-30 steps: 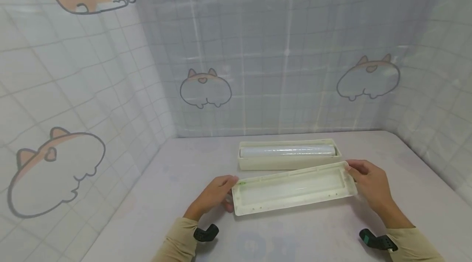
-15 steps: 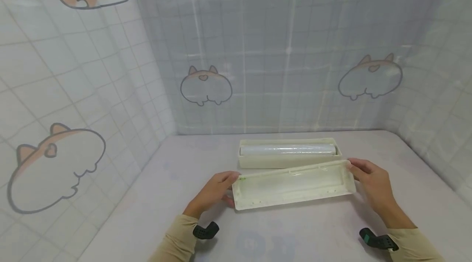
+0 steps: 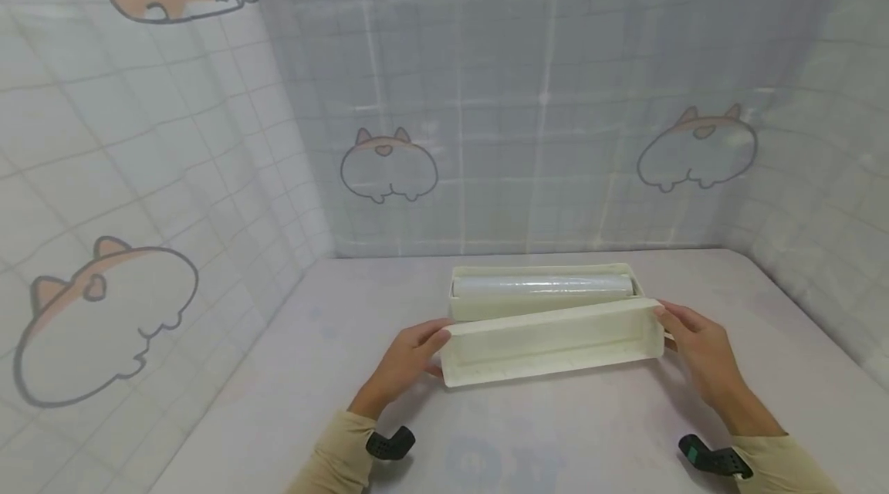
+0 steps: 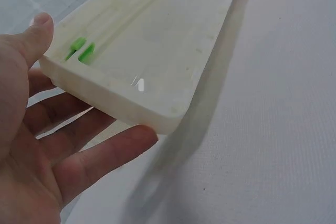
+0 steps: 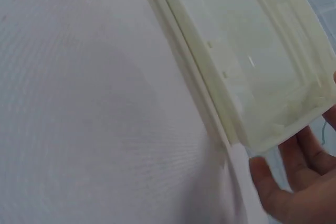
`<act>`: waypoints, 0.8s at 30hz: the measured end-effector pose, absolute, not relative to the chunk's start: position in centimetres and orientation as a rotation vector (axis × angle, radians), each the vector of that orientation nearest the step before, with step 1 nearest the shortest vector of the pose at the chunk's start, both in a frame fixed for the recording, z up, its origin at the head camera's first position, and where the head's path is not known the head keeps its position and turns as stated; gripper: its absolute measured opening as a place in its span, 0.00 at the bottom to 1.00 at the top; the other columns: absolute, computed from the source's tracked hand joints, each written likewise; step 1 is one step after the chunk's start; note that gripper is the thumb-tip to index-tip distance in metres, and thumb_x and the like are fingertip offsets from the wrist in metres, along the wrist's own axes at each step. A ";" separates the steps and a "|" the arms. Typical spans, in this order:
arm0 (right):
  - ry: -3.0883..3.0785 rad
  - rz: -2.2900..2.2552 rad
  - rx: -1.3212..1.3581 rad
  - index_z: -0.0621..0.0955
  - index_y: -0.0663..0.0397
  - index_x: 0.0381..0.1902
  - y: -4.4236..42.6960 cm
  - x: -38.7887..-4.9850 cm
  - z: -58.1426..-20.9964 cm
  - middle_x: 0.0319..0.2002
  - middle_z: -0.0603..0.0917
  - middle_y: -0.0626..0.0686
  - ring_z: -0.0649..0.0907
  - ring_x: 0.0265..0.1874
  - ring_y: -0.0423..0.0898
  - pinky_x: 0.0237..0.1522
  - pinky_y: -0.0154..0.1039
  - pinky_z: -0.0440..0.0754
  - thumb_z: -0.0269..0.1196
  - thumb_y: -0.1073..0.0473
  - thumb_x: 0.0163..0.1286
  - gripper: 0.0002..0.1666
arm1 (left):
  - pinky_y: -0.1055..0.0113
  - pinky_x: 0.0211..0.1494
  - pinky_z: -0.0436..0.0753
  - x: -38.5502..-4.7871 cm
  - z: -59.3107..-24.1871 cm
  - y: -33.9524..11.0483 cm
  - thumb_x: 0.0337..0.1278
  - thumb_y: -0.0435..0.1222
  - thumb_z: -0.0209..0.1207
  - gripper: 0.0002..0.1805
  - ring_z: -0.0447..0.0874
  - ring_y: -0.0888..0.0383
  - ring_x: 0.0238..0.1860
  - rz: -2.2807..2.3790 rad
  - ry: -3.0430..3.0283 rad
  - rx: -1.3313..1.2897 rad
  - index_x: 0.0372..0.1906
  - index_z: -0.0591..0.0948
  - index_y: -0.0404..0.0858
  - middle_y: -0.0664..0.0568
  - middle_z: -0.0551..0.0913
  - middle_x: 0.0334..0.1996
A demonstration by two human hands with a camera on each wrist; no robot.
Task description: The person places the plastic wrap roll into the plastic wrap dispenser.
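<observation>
A long, shallow cream-coloured lid (image 3: 552, 343) is held up above the table between both hands, with its right end higher in the head view. My left hand (image 3: 406, 359) grips its left end, thumb at the upper corner and fingers spread under and along the end, as the left wrist view shows. Two small green parts (image 4: 86, 52) sit at that corner. At the other end, my right hand (image 3: 704, 351) pinches the lid's upper right corner. Behind it stands a matching open box (image 3: 472, 310) with a shiny roll of plastic wrap (image 3: 542, 285) lying inside. The lid overlaps the box's front in this view.
A pale cloth covers the table (image 3: 278, 394). Hanging sheets (image 3: 535, 116) printed with corgis and a grid enclose it at the back and both sides. Dark wrist-worn devices (image 3: 390, 444) show at both cuffs.
The lid has tilted between my hands, so less of its inner face shows from the head view. Its lower edge has risen slightly. The box and roll have stayed in place.
</observation>
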State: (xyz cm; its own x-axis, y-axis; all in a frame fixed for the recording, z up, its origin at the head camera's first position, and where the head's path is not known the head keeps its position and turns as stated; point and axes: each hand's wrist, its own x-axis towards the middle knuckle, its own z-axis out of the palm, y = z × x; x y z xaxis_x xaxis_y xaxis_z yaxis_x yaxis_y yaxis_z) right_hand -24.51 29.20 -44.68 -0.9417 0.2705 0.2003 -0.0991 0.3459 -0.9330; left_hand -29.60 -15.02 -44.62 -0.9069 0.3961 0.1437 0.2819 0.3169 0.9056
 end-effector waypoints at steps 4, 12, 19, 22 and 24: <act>-2.318 1.644 -0.124 0.68 0.70 0.70 29.4 -24.4 -44.6 0.68 0.69 0.69 0.75 0.47 0.24 0.45 0.28 0.83 0.54 0.39 0.77 0.41 | 0.59 0.40 0.88 -29.9 -44.7 -15.1 0.70 0.52 0.58 0.28 0.82 0.49 0.53 1.704 2.459 0.645 0.66 0.77 0.39 0.46 0.79 0.61; -2.339 1.671 -0.113 0.66 0.68 0.72 29.0 -24.4 -44.5 0.71 0.66 0.68 0.73 0.63 0.62 0.48 0.34 0.83 0.53 0.37 0.77 0.44 | 0.61 0.50 0.85 -29.7 -44.7 -15.3 0.65 0.47 0.65 0.27 0.80 0.49 0.57 1.760 2.516 0.647 0.64 0.79 0.39 0.47 0.82 0.57; -2.290 1.602 -0.100 0.71 0.69 0.68 28.8 -24.3 -44.4 0.66 0.72 0.67 0.80 0.56 0.47 0.47 0.30 0.82 0.56 0.41 0.76 0.39 | 0.50 0.61 0.79 -29.5 -44.5 -15.2 0.62 0.50 0.66 0.26 0.77 0.50 0.63 1.775 2.603 0.595 0.63 0.80 0.45 0.52 0.82 0.59; -2.265 1.597 -0.080 0.71 0.69 0.67 28.7 -24.2 -44.4 0.63 0.74 0.67 0.82 0.52 0.42 0.47 0.30 0.82 0.58 0.43 0.76 0.37 | 0.45 0.66 0.73 -29.4 -44.6 -15.2 0.62 0.52 0.65 0.27 0.73 0.50 0.66 1.759 2.653 0.560 0.63 0.81 0.46 0.53 0.81 0.60; -2.241 1.605 -0.062 0.72 0.70 0.66 28.7 -24.1 -44.3 0.61 0.76 0.63 0.83 0.50 0.40 0.47 0.30 0.82 0.59 0.44 0.76 0.36 | 0.43 0.68 0.69 -29.3 -44.6 -15.2 0.63 0.53 0.64 0.27 0.71 0.49 0.68 1.756 2.672 0.541 0.63 0.81 0.46 0.53 0.80 0.61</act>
